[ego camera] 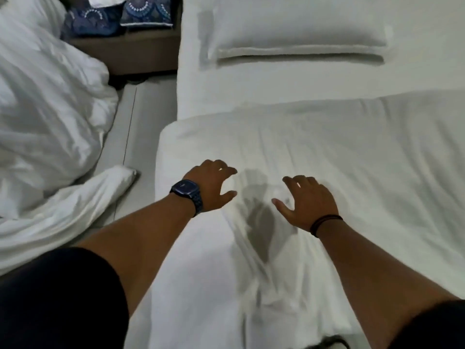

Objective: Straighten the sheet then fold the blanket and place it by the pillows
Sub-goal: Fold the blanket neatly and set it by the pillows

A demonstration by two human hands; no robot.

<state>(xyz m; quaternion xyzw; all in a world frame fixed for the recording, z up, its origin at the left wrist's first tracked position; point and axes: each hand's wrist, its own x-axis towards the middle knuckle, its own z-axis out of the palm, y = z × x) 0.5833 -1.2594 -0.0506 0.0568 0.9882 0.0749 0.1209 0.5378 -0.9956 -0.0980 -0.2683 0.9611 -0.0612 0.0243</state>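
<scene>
**bedmaker_q:** ok so what are my hands actually doing here?

**foldguy:** Your left hand [212,183] is spread wide, palm down, fingers curled a bit at the tips, holding nothing. There's a dark watch [185,191] on that wrist. Your right hand [308,200] is the same deal: splayed open, palm down, empty, with a thin dark band [325,224] at the wrist. Can't tell if the palms are pressing on the fabric or just hovering over it, there's a shadow between them.

**bedmaker_q:** and the blanket?

**foldguy:** The blanket [339,157] is right under both hands, white, lying flat across the near part of the bed. It's wrinkled, with creases running from your hands toward your body. Its far edge is a rounded fold.

**bedmaker_q:** where's everything else relative to it?

**foldguy:** Just past the blanket's far edge there's a bare strip of sheet [251,79], fairly smooth. Beyond that strip sits the pillow [297,28], apart from the blanket. To the blanket's left there's a gap of pale floor [143,127], and across it a rumpled white duvet [45,96] heaped on another bed. Far left of the pillow, a brown nightstand [130,49] with blue patterned cushions [115,17] on top.
</scene>
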